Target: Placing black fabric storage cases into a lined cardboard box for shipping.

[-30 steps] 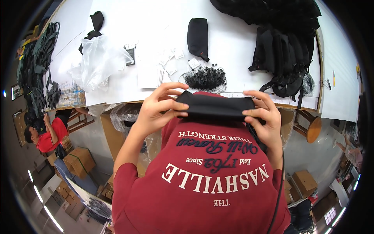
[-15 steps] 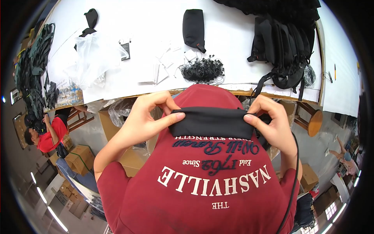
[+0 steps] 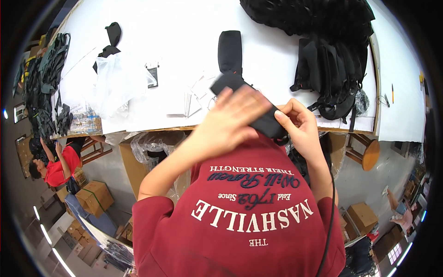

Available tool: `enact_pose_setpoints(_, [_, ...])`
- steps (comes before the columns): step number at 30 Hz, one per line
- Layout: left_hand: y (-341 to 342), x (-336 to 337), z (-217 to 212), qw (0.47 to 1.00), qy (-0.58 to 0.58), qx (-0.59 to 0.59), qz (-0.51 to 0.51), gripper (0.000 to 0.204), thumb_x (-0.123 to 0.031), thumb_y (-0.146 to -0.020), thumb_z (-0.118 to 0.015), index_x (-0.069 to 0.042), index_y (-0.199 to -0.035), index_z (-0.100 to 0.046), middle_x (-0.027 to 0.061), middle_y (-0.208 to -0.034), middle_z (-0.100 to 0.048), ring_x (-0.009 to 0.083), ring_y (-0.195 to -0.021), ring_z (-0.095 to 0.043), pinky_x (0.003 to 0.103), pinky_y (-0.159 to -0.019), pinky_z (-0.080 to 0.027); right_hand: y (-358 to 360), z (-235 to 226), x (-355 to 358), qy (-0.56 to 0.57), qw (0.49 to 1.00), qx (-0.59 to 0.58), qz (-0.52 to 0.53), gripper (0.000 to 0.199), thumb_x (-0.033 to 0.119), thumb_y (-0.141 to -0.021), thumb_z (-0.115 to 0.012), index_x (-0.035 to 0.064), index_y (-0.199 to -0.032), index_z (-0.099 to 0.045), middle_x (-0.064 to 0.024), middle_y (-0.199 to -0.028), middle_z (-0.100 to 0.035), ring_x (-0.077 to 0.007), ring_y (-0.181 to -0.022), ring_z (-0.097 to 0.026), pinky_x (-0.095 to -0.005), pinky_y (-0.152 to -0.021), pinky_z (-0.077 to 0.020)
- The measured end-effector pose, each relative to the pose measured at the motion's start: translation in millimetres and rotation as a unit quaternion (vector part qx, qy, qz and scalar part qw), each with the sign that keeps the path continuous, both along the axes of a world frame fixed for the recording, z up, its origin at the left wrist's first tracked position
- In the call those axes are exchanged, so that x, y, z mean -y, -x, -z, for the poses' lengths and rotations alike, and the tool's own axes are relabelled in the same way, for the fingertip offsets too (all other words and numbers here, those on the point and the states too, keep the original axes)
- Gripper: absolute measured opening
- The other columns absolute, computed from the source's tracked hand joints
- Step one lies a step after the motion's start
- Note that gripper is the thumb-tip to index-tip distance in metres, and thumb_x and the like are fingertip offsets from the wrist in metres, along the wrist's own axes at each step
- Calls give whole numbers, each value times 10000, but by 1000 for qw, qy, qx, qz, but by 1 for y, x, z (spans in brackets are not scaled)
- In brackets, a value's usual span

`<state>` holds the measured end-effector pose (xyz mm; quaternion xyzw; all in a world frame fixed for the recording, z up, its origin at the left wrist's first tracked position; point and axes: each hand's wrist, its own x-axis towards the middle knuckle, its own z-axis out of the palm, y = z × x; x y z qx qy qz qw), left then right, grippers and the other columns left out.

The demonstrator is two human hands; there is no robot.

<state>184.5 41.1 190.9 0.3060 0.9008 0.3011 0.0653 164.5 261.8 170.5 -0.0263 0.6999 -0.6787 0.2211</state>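
A flat black fabric pouch [image 3: 268,123] is held at a slant above the table's near edge. My right hand [image 3: 299,127] pinches its lower right end between thumb and fingers. Across its middle lies my left hand [image 3: 230,115], fingers stretched out and blurred by motion. The pouch's far upper left corner shows beyond that hand. Just past it a second black pouch [image 3: 230,51] rests on the white tabletop, its near end partly covered. White cards [image 3: 187,101] lie left of my hands. Most of the bundle of black cords is hidden behind the pouch and my left hand.
Black backpacks [image 3: 330,78] and a dark heap [image 3: 314,16] fill the table's right side. At left are a clear plastic bag [image 3: 113,83], a black tag [image 3: 152,77] and dark straps [image 3: 48,83]. A person in red [image 3: 62,161] works at far left. A wooden stool [image 3: 370,154] stands at right.
The pouch, earlier stretched level between both hands near my chest, has moved away and tilted. My left hand has let go of its end and now lies flat across it.
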Motion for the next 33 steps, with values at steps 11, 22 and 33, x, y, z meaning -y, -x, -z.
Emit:
enact_pose_setpoints(11, [38, 21, 116, 637, -554, 498, -199, 664, -358, -913, -549, -52, -1410, -233, 142, -1250, -506, 249, -1114, -541, 336, -970, -400, 49, 57, 17, 281, 900, 292, 161, 88, 158, -913, -516, 77, -924, -548, 7, -899, -597, -66, -838, -549, -249, -783, -439])
enact_pose_setpoints(22, [122, 2, 153, 850, -299, 343, -267, 382, -258, -875, -614, 42, -1103, -549, 71, -916, -612, 121, -748, -558, 255, -647, -493, 102, 149, 62, 97, 985, 132, 61, 619, 368, -869, -608, 103, -1358, -334, -71, -1208, -507, -178, -1102, -500, -299, -934, -383])
enact_pose_setpoints(33, [148, 42, 217, 874, -69, 213, -432, 613, -209, -731, -706, 48, -1208, -419, 222, -1101, -503, 352, -960, -520, 404, -864, -425, 128, 194, 85, 78, 981, 149, 97, 817, 268, -777, -705, 34, -1417, -254, -119, -1256, -485, -192, -1150, -463, -310, -993, -346])
